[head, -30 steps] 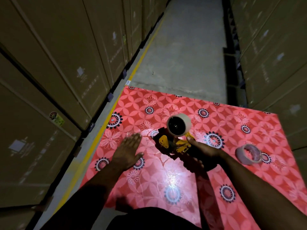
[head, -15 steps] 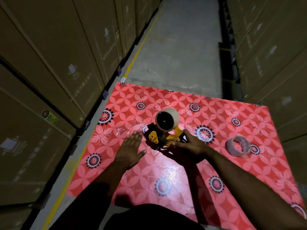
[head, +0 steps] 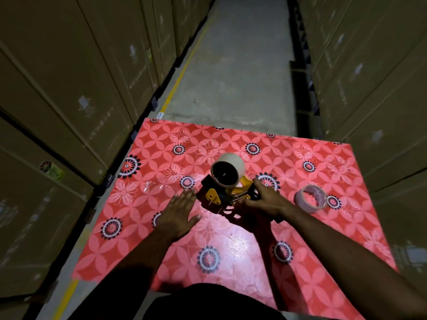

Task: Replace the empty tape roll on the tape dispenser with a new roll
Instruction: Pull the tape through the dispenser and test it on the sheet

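Note:
A yellow and black tape dispenser rests on the red flowered table, carrying a bare cardboard roll core with its hollow end facing me. My right hand lies over the dispenser's right side and handle, fingers wrapped on it. Just left of the dispenser, my left hand is flat with fingers spread, holding nothing. A full roll of tape sits on the table to the right of my right hand.
A crumpled strip of clear tape lies on the table left of the dispenser. Stacked cardboard boxes line both sides of a narrow concrete aisle beyond the table's far edge.
My right hand lowered the dispenser onto the table and now rests over it. My left hand stayed flat beside it.

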Demonstrator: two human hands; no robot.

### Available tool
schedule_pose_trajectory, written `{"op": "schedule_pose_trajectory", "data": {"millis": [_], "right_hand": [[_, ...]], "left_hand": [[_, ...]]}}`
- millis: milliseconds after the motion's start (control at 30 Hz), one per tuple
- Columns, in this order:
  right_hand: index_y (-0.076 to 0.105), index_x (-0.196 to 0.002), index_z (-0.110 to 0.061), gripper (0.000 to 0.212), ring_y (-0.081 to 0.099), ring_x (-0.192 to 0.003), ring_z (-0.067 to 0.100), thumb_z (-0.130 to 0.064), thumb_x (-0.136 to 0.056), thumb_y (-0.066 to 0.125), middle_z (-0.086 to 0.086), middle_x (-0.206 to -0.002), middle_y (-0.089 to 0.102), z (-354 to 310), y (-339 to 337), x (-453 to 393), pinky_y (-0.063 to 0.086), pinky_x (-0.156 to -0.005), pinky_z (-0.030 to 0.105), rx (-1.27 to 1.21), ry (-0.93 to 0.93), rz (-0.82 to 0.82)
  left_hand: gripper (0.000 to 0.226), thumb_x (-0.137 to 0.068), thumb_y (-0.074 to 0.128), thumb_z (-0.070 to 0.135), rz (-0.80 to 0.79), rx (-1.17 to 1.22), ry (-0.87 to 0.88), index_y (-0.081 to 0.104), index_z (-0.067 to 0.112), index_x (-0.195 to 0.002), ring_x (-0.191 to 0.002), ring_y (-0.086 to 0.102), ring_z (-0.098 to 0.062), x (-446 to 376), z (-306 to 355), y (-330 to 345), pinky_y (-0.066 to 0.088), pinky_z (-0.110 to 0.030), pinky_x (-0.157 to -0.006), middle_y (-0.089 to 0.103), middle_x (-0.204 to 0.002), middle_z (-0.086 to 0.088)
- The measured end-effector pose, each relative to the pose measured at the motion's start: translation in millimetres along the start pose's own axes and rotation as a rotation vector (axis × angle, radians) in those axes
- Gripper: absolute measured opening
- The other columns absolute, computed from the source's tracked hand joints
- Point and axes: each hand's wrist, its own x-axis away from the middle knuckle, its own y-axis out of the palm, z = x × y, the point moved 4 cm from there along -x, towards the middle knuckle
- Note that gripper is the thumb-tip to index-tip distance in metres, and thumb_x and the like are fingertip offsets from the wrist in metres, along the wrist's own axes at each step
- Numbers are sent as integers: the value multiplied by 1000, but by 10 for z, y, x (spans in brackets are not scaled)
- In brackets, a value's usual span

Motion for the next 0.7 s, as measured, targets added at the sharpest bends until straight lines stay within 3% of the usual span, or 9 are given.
{"op": "schedule_pose_trajectory", "data": {"millis": [100,200,300,400,500,567,700], "right_hand": [[39,-128,-17,68,61,-103,21,-59,-82,65,2,-118,62,69,-60,88,51,-94,45,-6,-19,-3],[39,-129,-19,55,60,-102,18,-45,-90,68,1,-116,61,200,-98,139,50,-93,42,17,-2,7],[40,-117,-22,46,62,-97,19,-45,-90,69,2,-110,62,181,-99,120,52,-87,40,63,-20,-2],[42,-118,-16,48,63,-99,20,-43,-90,70,4,-112,62,126,-112,127,50,-85,36,41,-10,4],[37,-131,-16,62,62,-103,21,-47,-89,69,3,-120,62,200,-78,178,51,-88,37,46,-15,-14],[26,-146,-18,77,59,-105,16,-51,-89,67,-4,-123,58,277,-95,246,47,-87,30,73,11,-31],[36,-126,-26,67,66,-99,18,-69,-80,58,-2,-114,65,435,-198,340,55,-90,42,100,33,1]], "left_hand": [[84,-99,13,71,21,-14,-2,-4,21,-164,-158,-11,-15,16,26,-2,-7,-36,-128,-13,-170,3],[93,-92,1,75,31,-23,-31,-4,16,-164,-158,-12,-18,2,106,-21,-14,-34,-123,-12,-170,-1],[87,-99,13,71,0,-25,-2,-1,14,-164,-158,-13,-18,7,367,-36,-16,-31,-123,-13,-170,-3],[82,-103,23,65,-16,40,-8,9,12,-164,-159,-8,-18,-4,541,25,-14,-30,-120,-5,-171,-2],[82,-102,21,66,-14,5,18,10,14,-164,-155,-14,-14,-27,500,83,-9,-34,-126,-4,-172,-4],[82,-101,18,67,1,-7,38,4,16,-165,-157,-14,-15,-35,464,96,0,-39,-130,-10,-171,0],[80,-102,19,64,28,-1,58,-7,19,-163,-158,-13,-16,-37,497,119,6,-42,-130,-12,-171,2]]}}
